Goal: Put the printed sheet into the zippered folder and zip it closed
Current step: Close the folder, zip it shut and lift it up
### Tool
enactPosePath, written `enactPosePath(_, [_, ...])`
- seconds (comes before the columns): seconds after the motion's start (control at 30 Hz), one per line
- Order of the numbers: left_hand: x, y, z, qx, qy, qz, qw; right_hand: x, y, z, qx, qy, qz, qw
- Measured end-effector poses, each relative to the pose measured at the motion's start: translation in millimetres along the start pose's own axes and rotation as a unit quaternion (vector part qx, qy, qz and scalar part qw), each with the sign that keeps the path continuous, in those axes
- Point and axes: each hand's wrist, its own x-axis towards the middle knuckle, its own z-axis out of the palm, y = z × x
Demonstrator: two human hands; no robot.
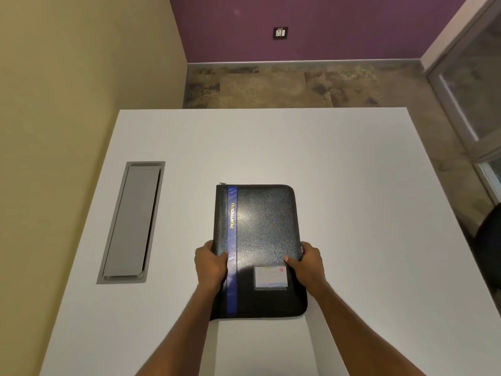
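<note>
A black zippered folder (264,229) with a blue stripe and yellow "PORTFOLIO" lettering lies closed on the white table (352,185). A small card pocket sits on its cover near me. The zipper pull shows at the far left corner. My left hand (210,264) grips the folder's left edge, thumb on the cover. My right hand (307,263) grips the right edge the same way. A white printed sheet (260,346) lies partly under the folder's near end, between my forearms.
A grey recessed cable hatch (130,223) is set into the table at the left. A dark chair (488,245) stands beyond the table's right edge. A beige wall borders the left side.
</note>
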Motion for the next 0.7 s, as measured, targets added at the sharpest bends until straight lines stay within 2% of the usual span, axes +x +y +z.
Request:
enactPosePath(0.13, [10.0, 4.3, -1.1, -0.009, 0.025, -0.010, 1.000, 5.4, -8.5, 0.0, 0.032, 0.026, 0.018, 0.999])
enactPosePath(0.27, [32.9, 16.4, -9.6, -0.031, 0.036, -0.002, 0.999, 17.2, -31.2, 5.8, 0.044, 0.038, -0.002, 0.998])
enactPosePath(0.7, [172.3, 100.1, -57.7, -0.033, 0.085, 0.040, 0.995, 123.9, -163.4, 23.9, 0.034, 0.037, -0.072, 0.996])
